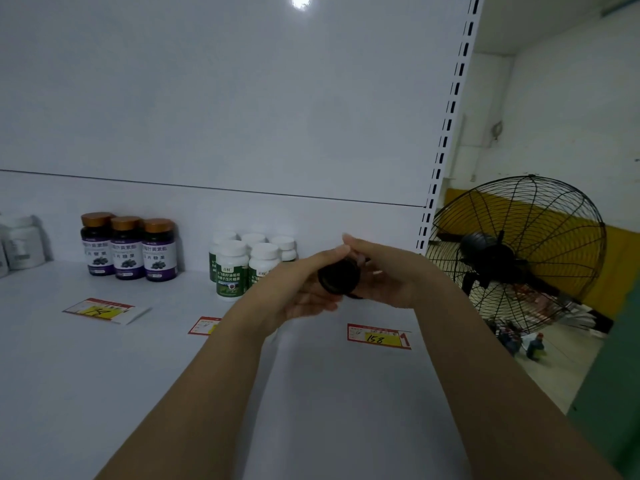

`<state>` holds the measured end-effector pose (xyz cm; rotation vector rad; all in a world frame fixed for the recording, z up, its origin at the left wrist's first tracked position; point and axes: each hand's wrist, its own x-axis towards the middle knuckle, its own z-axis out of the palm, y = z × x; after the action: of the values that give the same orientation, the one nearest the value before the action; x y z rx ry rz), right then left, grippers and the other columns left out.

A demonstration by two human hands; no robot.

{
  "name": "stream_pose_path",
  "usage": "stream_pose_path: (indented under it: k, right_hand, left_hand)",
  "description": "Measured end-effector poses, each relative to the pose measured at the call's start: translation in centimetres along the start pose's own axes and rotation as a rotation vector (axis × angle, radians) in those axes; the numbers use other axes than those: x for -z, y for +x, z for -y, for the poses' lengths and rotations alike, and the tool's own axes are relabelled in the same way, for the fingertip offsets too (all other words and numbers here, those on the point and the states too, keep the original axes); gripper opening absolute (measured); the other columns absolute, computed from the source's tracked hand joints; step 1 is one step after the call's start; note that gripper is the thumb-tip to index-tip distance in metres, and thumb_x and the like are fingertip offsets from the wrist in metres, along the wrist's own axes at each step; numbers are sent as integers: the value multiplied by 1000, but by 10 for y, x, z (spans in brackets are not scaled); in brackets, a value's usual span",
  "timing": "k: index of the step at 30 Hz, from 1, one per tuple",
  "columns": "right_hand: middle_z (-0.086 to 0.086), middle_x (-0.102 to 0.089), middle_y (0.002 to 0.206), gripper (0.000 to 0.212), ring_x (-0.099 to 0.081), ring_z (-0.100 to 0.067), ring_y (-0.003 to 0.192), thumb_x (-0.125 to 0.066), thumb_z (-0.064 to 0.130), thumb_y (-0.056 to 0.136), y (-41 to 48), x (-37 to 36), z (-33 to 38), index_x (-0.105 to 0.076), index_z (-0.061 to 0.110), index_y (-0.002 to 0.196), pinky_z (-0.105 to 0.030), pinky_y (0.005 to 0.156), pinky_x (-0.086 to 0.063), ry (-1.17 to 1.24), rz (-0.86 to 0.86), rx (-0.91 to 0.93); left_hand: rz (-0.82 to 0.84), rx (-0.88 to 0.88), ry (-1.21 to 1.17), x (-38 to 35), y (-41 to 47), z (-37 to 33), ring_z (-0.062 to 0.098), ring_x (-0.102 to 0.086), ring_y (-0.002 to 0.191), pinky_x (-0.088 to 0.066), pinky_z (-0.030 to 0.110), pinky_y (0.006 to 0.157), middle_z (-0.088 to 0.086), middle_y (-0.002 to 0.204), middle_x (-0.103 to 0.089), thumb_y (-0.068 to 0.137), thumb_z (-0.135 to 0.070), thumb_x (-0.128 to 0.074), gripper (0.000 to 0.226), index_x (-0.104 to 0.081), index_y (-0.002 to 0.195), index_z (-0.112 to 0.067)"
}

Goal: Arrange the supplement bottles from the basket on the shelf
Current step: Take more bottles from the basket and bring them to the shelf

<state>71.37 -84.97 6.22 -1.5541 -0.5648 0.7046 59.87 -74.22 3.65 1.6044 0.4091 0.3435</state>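
Note:
A dark bottle (339, 277) lies on its side between both hands above the white shelf (104, 375), its round end facing me. My left hand (304, 289) cups it from the left and below. My right hand (381, 271) grips it from the right. Behind the hands stand several white bottles with green labels (232, 268). To the left, three dark bottles with purple labels and copper caps (128, 247) stand in a row. The basket is out of view.
Price tags lie on the shelf: one reading 158 (379, 337), one at the left (100, 310), one partly hidden by my left arm (204, 325). White containers (22, 245) stand at the far left. A black fan (516, 254) is beyond the shelf upright (446, 133).

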Motion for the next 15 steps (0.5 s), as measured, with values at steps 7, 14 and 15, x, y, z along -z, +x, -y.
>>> stream_pose_path:
  k: [7, 14, 15]
  right_hand:
    - [-7, -60, 77, 28, -62, -21, 74, -67, 36, 86, 6, 3, -4, -64, 8, 86, -34, 76, -58, -52, 0, 1]
    - [-15, -63, 116, 41, -65, -29, 104, -68, 11, 85, 10, 11, 2, -56, 9, 124, -41, 86, -56, -14, 137, 261]
    - [-14, -63, 117, 45, -64, -29, 105, -69, 6, 83, 10, 12, 2, -55, 12, 126, -40, 86, -56, -32, 160, 281]
  left_hand:
    - [73, 95, -94, 1, 3, 1, 19, -71, 71, -54, 22, 59, 14, 85, -74, 75, -53, -66, 51, -69, 101, -9]
    - [-37, -155, 152, 0, 11, 13, 17, -69, 93, -53, 22, 82, 6, 97, -73, 75, -17, -77, 38, -65, 110, -10]
    - [-81, -192, 221, -1, 12, 15, 15, -68, 91, -51, 18, 76, 4, 96, -73, 73, -13, -78, 39, -65, 109, -10]
